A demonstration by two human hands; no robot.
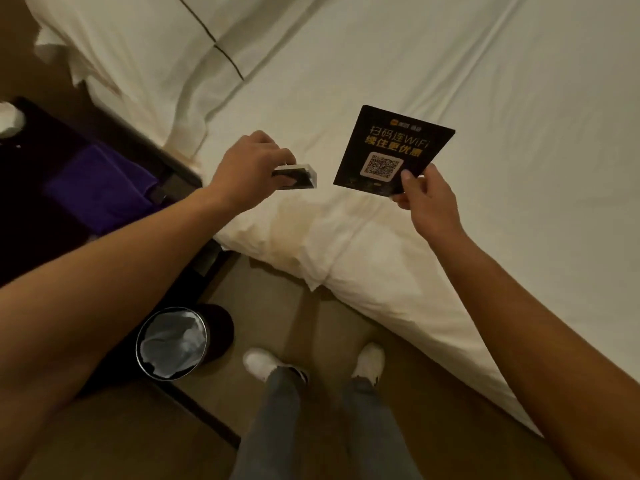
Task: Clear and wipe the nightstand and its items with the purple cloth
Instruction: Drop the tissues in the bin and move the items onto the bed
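Clearing step in hand, by look of it. Left hand grips small black-and-white rectangular holder, fingers curled round it, above white bed sheet. Right hand pinches flat black square WiFi card with QR code by lower corner, also above bed. Folded purple cloth lies on dark nightstand, left of bed. Round lined waste bin on floor, near bed's corner. Next move likely: lay both items flat on bed, release, reach back to nightstand for cloth; wiping not begun.
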